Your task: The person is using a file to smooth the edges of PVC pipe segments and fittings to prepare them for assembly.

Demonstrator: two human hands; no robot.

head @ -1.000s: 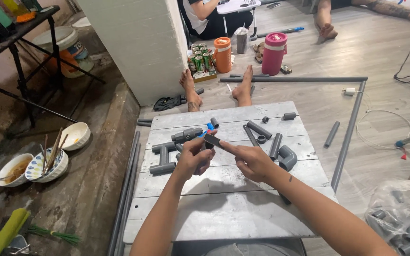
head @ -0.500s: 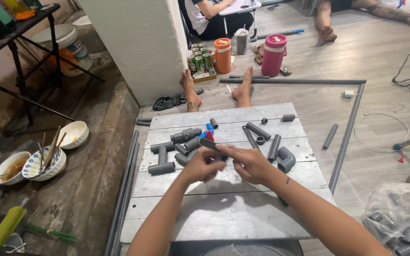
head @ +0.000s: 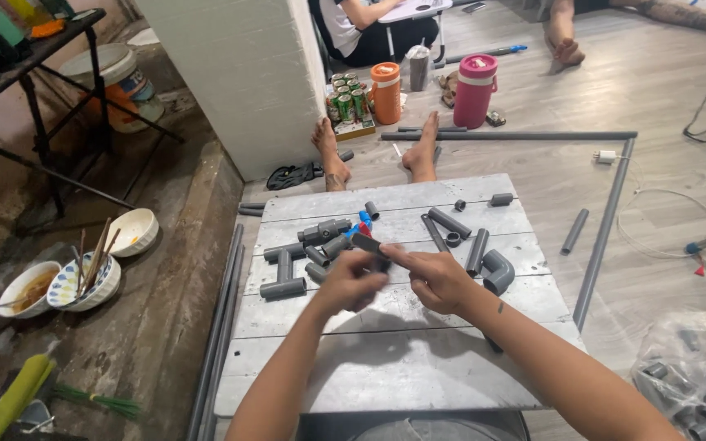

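Over the last second both hands have sunk from a raised position to just above the grey plank table [head: 386,359], and the short grey pipe piece [head: 367,242] they share has come down with them, now tilted with its far end up and to the left, toward the cluster of fittings [head: 320,237] lying on the boards. The left hand [head: 351,283], which a second ago had its fingers spread around the piece's lower end, has since curled into a loose fist under it; its fingers look closed on something dark below the pipe piece, though what sits inside the fist is hidden (the knuckles cover it). The right hand [head: 439,278] has kept its pinch throughout: thumb and forefinger are pressed together on the near end of the pipe piece, the other fingers folded back into the palm. Read from the frames alone, the change looks like the two hands bringing the pipe piece and whatever the left fist holds closer together, a joining or seating move rather than a setting-down, since neither hand has let go. The pipe piece itself runs from the right fingertips, across the top of the left knuckles, and pokes out beyond them; it is clear of the table. Just beyond the left fingers lie the fittings and a blue and red tool [head: 364,222]; just right of the right hand's knuckles sits a grey elbow fitting [head: 496,271], apart from the hand.
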